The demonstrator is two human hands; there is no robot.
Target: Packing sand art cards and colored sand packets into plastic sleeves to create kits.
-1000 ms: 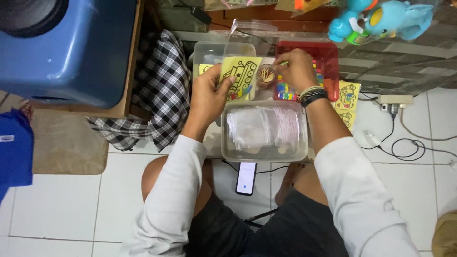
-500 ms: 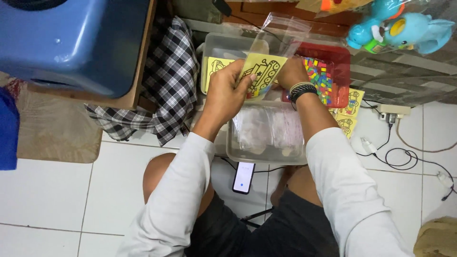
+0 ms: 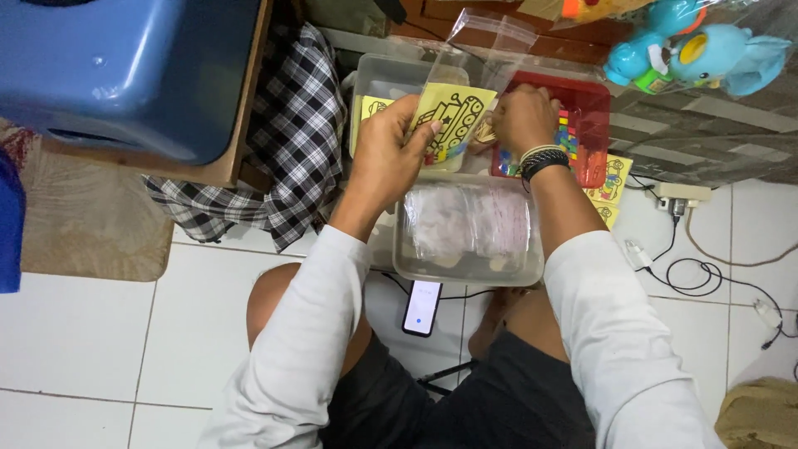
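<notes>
Holding a yellow card (image 3: 453,116) in a clear bag (image 3: 490,41) above the clear tub (image 3: 465,266), left hand (image 3: 391,154) fingers closed on it, right hand (image 3: 519,120) pinching its edge beside the red tray (image 3: 594,104).

Clear plastic bag (image 3: 490,41) over yellow card (image 3: 453,120), lit phone screen (image 3: 422,307) on floor

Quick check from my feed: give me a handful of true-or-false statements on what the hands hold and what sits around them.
1. The left hand holds a yellow card. True.
2. The right hand is over the red tray. True.
3. The phone lies inside the clear tub. False: it lies on the floor tiles, nearer the person than the tub.
4. The wristbands are on the left wrist. False: they are on the right wrist.
5. The checked cloth lies right of the red tray. False: it lies left of the boxes.
</notes>
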